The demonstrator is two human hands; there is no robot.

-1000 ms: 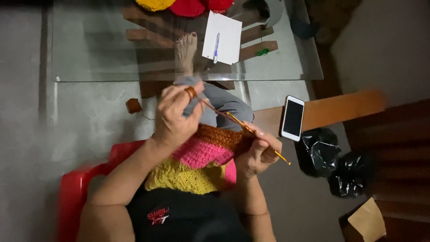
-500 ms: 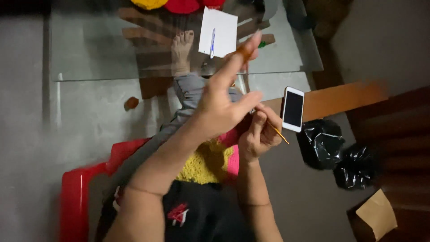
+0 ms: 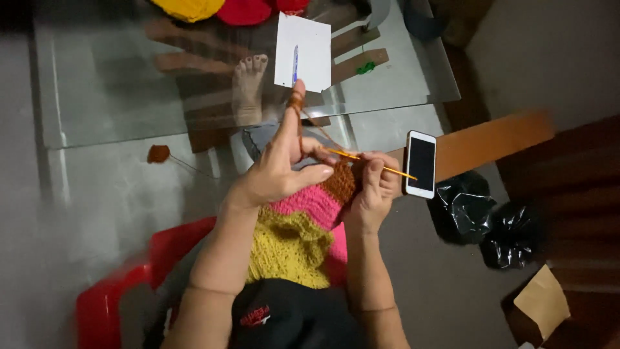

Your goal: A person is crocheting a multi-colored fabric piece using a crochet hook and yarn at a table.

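Observation:
My left hand point(image 3: 284, 161) is raised over my lap with brown yarn point(image 3: 296, 103) wound round the outstretched index finger. It pinches the top edge of a crocheted piece point(image 3: 303, 226) banded in brown, pink and yellow. My right hand point(image 3: 374, 187) grips a thin orange crochet hook point(image 3: 371, 165) that points left into the brown edge. The crocheted piece hangs down over my lap and dark shirt.
A glass table point(image 3: 116, 84) stands ahead, with a white paper and pen point(image 3: 302, 52) and yellow and red yarn balls point(image 3: 219, 9) on it. My bare foot point(image 3: 248, 87) shows beneath it. A phone point(image 3: 421, 163) lies on a wooden armrest. Black bags point(image 3: 484, 220) lie on the floor. A brown yarn ball point(image 3: 157, 154) sits at left.
My left hand has dropped back from its high stretch toward the crocheted piece, index finger still up with yarn. The right hand and hook have stayed at the brown edge.

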